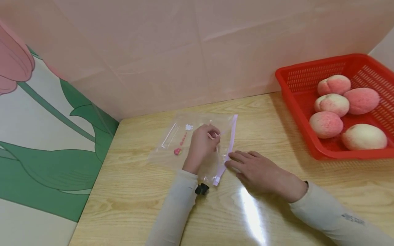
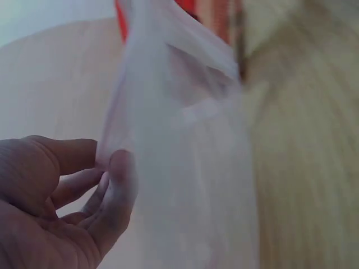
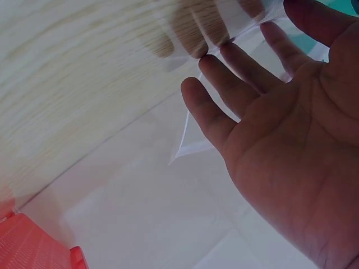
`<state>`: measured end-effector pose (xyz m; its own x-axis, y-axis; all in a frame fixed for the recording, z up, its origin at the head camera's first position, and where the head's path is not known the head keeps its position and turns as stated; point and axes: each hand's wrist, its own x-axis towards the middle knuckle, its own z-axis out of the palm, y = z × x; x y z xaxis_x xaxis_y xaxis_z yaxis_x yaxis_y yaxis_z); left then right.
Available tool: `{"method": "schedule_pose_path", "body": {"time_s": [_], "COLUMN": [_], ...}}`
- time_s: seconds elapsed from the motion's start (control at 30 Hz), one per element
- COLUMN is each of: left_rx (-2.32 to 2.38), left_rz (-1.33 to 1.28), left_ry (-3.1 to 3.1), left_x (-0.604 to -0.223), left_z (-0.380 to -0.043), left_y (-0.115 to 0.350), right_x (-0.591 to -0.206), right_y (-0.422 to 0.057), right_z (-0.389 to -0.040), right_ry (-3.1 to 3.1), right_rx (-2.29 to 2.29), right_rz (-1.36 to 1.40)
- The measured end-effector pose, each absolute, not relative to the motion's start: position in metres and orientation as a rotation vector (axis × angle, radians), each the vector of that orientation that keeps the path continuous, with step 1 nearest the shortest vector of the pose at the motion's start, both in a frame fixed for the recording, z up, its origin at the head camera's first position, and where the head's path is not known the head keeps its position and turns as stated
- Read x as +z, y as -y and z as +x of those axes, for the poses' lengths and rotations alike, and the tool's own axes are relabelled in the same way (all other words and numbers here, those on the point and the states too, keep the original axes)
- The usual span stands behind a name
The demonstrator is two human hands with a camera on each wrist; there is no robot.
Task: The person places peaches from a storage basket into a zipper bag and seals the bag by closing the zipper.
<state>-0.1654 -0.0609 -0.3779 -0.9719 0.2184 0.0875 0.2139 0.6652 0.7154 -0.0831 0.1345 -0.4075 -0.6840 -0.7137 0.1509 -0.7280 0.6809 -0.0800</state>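
Observation:
A clear zip bag [image 1: 166, 150] with a lilac slider strip [image 1: 233, 131] lies on the wooden table, its strip toward the right. Small pink and white prints show on its film. My left hand [image 1: 203, 145] is over the bag and pinches its upper film between thumb and fingers; the left wrist view shows the raised plastic [image 2: 185, 168] beside that hand [image 2: 67, 196]. With fingers stretched out, my right hand [image 1: 258, 171] touches the bag's strip edge near the slider [image 1: 217, 180]. In the right wrist view, the right hand's [image 3: 280, 117] fingertips meet the table and the film.
At the right stands a red plastic basket [image 1: 300, 136] holding several pink and cream peaches [image 1: 364, 136]. A pale pink covering [image 1: 154, 61] rises behind the table [image 1: 132, 191]. Green leaf pictures [image 1: 52, 171] are on the left wall.

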Motion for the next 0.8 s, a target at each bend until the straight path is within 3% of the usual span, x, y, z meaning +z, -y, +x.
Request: {"method": "schedule_pose_path", "body": {"time_s": [0.3, 0.8], "left_rx": [1.511, 1.896], "left_rz": [0.166, 0.05], "left_ry": [-2.584, -2.523], "left_x": [-0.365, -0.354], "left_z": [-0.167, -0.169], "left_y": [0.076, 0.089], "right_x": [-0.405, -0.404], "right_y": [-0.135, -0.138], "right_z": [-0.084, -0.087], "right_ry": [2.898, 2.919], "right_rx": [0.208, 0.179], "right_rz": [1.158, 1.107]}}
